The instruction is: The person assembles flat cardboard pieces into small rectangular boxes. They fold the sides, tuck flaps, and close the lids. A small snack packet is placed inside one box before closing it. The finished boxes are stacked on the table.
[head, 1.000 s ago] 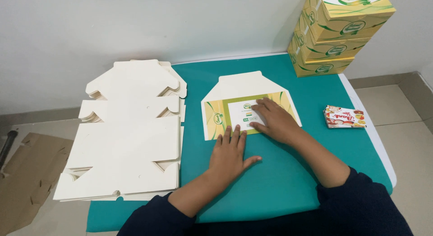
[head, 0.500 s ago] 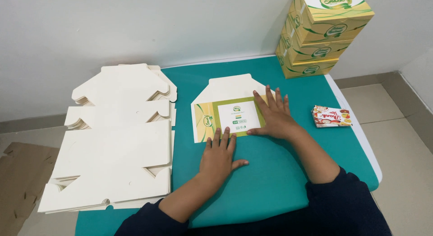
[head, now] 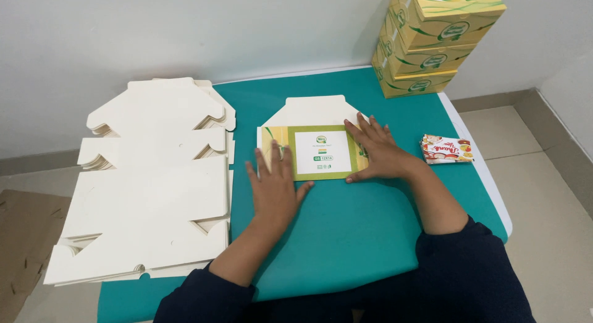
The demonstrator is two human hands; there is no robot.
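A flat cardboard box blank (head: 321,134) lies on the teal table top (head: 346,230), its printed yellow and green panel folded up toward me and its white flap pointing to the wall. My left hand (head: 275,184) presses flat on the panel's left end, fingers spread. My right hand (head: 377,151) presses flat on its right end. Neither hand grips anything.
A thick stack of unfolded white box blanks (head: 151,181) covers the table's left side. Folded yellow and green boxes (head: 435,39) are piled at the back right corner. A small stack of colourful printed cards (head: 446,149) lies near the right edge. Brown cardboard (head: 25,236) lies on the floor at left.
Both hands have slid apart along the folded panel, the left hand going left and the right hand right. The printed label in the middle is now uncovered.
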